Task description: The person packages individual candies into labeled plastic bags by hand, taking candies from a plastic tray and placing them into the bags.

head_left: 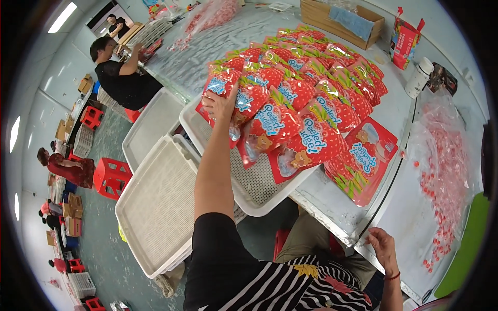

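My left hand (220,106) reaches forward to the left side of a heap of shiny red pouches (306,90) with strawberry print and green leaves. Its thumb and fingers are closed around the lower end of one upright red pouch (220,78). The near pouches stand and lean in a white perforated tray (262,207), while the rest of the heap spreads back across the table. My right hand (383,249) is held by the table's front edge, fingers loosely bent and apart, with nothing visible in them. Flat red pouches (363,160) lie nearest to it.
Beige trays (161,207) stand at my left. At right, a clear bag (446,129) spills small red sweets. Behind are a white bottle (419,78), a red bag (404,41) and a cardboard box (342,20). A co-worker (122,72) sits at far left; a red stool (110,176) stands behind.
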The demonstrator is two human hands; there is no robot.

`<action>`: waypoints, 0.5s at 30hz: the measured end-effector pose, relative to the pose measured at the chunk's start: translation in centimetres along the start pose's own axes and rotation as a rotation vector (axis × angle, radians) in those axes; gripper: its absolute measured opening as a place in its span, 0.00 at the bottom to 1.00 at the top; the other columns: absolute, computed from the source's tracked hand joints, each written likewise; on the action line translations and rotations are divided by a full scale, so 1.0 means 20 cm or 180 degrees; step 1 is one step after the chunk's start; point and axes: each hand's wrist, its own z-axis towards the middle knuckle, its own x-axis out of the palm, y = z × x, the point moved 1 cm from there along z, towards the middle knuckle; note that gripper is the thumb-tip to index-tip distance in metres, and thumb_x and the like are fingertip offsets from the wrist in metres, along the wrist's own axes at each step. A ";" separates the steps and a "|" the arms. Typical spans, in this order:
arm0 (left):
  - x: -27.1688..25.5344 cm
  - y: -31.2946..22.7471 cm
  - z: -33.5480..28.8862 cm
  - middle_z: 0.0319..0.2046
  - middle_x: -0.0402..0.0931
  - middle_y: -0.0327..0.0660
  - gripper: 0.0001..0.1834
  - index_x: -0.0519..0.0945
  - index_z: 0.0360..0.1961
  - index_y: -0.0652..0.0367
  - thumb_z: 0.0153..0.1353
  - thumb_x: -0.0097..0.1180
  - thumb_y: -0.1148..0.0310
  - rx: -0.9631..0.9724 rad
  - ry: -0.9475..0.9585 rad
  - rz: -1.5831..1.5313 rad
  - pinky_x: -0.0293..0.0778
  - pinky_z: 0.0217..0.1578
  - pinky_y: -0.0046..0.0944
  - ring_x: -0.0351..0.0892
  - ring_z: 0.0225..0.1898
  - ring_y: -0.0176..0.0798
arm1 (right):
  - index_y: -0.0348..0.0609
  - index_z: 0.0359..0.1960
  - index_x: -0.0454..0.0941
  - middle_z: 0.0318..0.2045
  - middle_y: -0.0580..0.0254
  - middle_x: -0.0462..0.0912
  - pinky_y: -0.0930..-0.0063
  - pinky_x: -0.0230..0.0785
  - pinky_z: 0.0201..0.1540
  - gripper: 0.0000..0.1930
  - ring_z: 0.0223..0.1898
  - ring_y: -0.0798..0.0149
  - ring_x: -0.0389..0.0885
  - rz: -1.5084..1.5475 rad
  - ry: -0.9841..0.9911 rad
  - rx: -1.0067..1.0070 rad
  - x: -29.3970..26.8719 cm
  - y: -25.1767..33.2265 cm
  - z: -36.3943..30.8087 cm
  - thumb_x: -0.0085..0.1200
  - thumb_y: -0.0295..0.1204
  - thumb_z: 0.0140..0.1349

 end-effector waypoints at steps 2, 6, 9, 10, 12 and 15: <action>0.00 0.06 0.07 0.69 0.42 0.56 0.64 0.45 0.70 0.55 0.43 0.45 0.20 0.0074 -0.0096 -0.0239 0.42 0.62 0.70 0.37 0.69 0.67 | 0.31 0.44 0.76 0.30 0.58 0.83 0.76 0.73 0.37 0.12 0.33 0.71 0.81 -0.0154 0.0020 0.0040 0.01 -0.03 -0.05 0.55 0.28 0.63; -0.06 0.37 0.33 0.63 0.57 0.56 0.27 0.58 0.65 0.32 0.68 0.28 0.43 0.0916 0.0436 0.1052 0.59 0.54 0.68 0.58 0.62 0.67 | 0.36 0.44 0.78 0.30 0.51 0.83 0.71 0.73 0.34 0.13 0.32 0.63 0.83 -0.0657 0.0239 -0.0230 0.07 -0.02 0.03 0.56 0.31 0.61; -0.25 0.26 0.22 0.61 0.61 0.57 0.38 0.61 0.63 0.64 0.65 0.39 0.41 0.1214 -0.0935 0.0621 0.58 0.59 0.58 0.59 0.62 0.63 | 0.37 0.44 0.77 0.30 0.49 0.82 0.71 0.72 0.34 0.12 0.29 0.59 0.81 -0.0714 0.0243 -0.0435 0.07 0.02 0.01 0.55 0.30 0.62; -0.25 0.14 0.09 0.60 0.63 0.57 0.35 0.63 0.62 0.64 0.65 0.44 0.46 0.1670 -0.0895 0.0138 0.59 0.59 0.54 0.61 0.61 0.61 | 0.37 0.45 0.76 0.30 0.49 0.82 0.71 0.72 0.34 0.12 0.29 0.60 0.81 -0.0573 0.0247 -0.0345 0.06 -0.02 0.02 0.55 0.29 0.62; -0.32 -0.24 -0.36 0.56 0.68 0.58 0.27 0.68 0.57 0.67 0.65 0.51 0.57 0.3051 -0.0453 -0.1203 0.59 0.60 0.46 0.66 0.58 0.57 | 0.34 0.43 0.76 0.27 0.58 0.81 0.75 0.72 0.36 0.11 0.29 0.68 0.79 -0.0031 0.0025 -0.0158 0.04 -0.13 0.02 0.52 0.29 0.65; -0.35 -0.47 -0.99 0.47 0.75 0.52 0.19 0.74 0.49 0.65 0.58 0.61 0.68 0.3713 0.0765 -0.1103 0.69 0.52 0.43 0.74 0.50 0.52 | 0.32 0.41 0.76 0.25 0.67 0.77 0.81 0.70 0.35 0.10 0.28 0.76 0.74 0.0878 -0.0197 -0.0011 0.04 -0.29 0.05 0.48 0.29 0.67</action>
